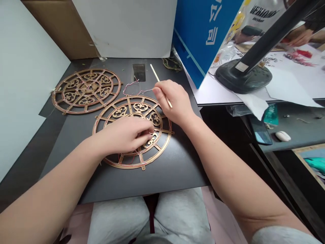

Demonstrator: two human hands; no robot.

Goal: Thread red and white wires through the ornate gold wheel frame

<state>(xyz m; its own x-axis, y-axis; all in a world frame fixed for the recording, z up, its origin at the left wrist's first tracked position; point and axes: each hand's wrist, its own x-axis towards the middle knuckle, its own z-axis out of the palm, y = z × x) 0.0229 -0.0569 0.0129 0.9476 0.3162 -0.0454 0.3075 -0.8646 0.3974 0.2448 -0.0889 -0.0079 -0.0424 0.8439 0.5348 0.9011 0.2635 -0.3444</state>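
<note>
Stick (154, 73) in R hand (177, 101); blue bd. (195, 40) w/ "公司".

Bright, even indoor light; shadows soft. Faint sheen on desk (182, 159), 5 o'clock. Near wooden wheel (157, 147) fairly crisp. Bag (264, 17) lettering soft, 2 o'clock. Wide-angle stretch on forearms (58, 179), 8 and 4 o'clock.

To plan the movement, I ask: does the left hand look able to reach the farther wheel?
Probably yes: nothing visible stands between the left hand and the farther wheel, which lies nearby.
</note>
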